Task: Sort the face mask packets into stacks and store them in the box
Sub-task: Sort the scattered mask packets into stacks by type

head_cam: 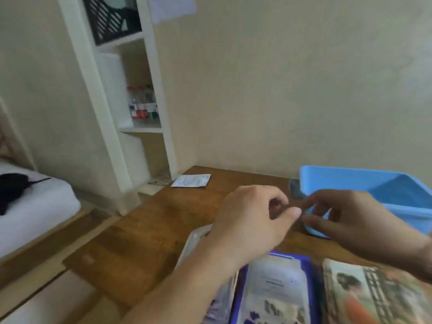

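This is a home, a bedroom by the look of it. A bed (35, 202) with a white mattress stands low at the left, something dark lying on it. A white shelf (131, 94) is built against the plain cream wall (280, 90); it holds a black crate (109, 17) up top and a few bottles (142, 105) lower down. A sheet of paper (173, 7) is stuck to the wall. A wooden counter (163, 218) sits in the corner, and the floor is pale wood.
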